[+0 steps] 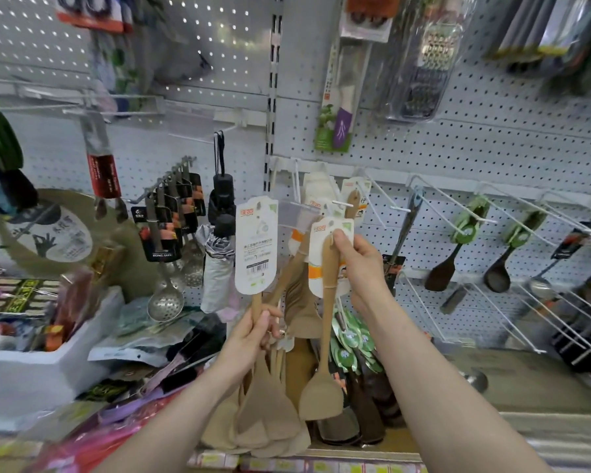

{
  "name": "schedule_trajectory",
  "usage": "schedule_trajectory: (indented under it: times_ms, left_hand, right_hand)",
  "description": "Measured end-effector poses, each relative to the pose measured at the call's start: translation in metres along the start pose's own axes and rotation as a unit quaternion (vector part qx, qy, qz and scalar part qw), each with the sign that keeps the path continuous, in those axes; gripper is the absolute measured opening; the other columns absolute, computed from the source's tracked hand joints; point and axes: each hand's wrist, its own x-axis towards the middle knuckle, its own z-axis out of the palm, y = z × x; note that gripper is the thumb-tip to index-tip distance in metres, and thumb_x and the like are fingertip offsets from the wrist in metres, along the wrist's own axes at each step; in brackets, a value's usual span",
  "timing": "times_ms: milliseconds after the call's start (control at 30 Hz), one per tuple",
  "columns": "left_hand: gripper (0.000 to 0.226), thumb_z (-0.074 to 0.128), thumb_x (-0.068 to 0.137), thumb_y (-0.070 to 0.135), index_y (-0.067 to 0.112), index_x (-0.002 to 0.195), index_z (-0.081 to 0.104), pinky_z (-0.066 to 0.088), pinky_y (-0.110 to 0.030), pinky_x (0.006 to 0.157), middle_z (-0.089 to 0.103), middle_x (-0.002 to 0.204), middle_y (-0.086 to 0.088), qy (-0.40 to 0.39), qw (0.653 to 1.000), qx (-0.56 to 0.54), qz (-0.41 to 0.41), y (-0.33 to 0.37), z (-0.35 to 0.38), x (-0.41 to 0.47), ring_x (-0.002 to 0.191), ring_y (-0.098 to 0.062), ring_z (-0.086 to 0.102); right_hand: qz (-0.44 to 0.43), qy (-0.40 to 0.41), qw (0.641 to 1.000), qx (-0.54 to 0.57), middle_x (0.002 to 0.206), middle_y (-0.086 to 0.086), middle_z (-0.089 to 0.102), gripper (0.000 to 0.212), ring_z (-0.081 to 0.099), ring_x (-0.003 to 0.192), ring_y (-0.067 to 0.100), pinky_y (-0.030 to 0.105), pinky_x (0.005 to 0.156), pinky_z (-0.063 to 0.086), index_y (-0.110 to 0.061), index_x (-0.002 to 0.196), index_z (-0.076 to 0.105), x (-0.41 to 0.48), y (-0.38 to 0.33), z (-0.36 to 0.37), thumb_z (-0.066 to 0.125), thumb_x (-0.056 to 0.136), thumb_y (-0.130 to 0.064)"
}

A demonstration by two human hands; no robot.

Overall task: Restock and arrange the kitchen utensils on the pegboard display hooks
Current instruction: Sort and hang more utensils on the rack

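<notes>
Right hand (357,264) at frame centre is pinching the carded top of one wooden spatula (323,380) between thumb and fingers, other fingers loosely curled; the spatula is hanging straight down, blade low. Left hand (253,339), lower centre, is closing in a fist around the handles of a bundle of wooden spatulas (267,414), one white label card (256,247) sticking up above it. Both are sitting just in front of a white hook (342,202) on the pegboard (492,145), where more carded spatulas are hanging. Dark ladles (440,271) are hanging at right, skimmers (166,302) at left. Below, a cluttered shelf is carrying packaged goods and a white foam box (31,373).
</notes>
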Motion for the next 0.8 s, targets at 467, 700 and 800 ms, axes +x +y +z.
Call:
schedule_trajectory:
  times_ms: [467, 700, 800]
  left_hand:
    - [0.026, 0.036, 0.104, 0.020, 0.010, 0.104, 0.059, 0.044, -0.023, 0.065, 0.054, 0.075, -0.003, 0.024, 1.000, 0.005, -0.012, -0.010, 0.002, 0.010, 0.067, -0.012, 0.047]
    - [0.027, 0.034, 0.104, 0.019, 0.012, 0.102, 0.060, 0.040, -0.013, 0.057, 0.044, 0.065, 0.004, 0.029, 0.999, 0.035, -0.019, -0.013, -0.002, 0.015, 0.058, -0.003, 0.044]
    - [0.029, 0.037, 0.103, 0.027, 0.023, 0.097, 0.065, 0.035, -0.018, 0.056, 0.036, 0.063, 0.007, 0.028, 0.999, 0.029, -0.035, -0.016, -0.006, 0.016, 0.057, -0.004, 0.038]
  right_hand:
    - [-0.016, 0.022, 0.999, 0.025, 0.086, -0.007, 0.072, 0.018, 0.067, 0.069, -0.002, 0.010, 0.058, 0.049, -0.008, 0.104, 0.071, 0.026, 0.002, 0.001, 0.061, 0.097, -0.021]
    - [0.011, 0.049, 0.999, -0.007, 0.087, -0.002, 0.075, 0.016, 0.070, 0.082, 0.015, 0.033, 0.076, 0.058, -0.017, 0.091, 0.074, 0.054, 0.013, 0.007, 0.065, 0.094, -0.030]
    - [0.002, 0.099, 0.992, -0.072, 0.084, 0.000, 0.071, 0.024, 0.066, 0.080, 0.017, 0.031, 0.071, 0.052, -0.018, 0.083, 0.070, 0.067, 0.011, 0.016, 0.064, 0.093, -0.038]
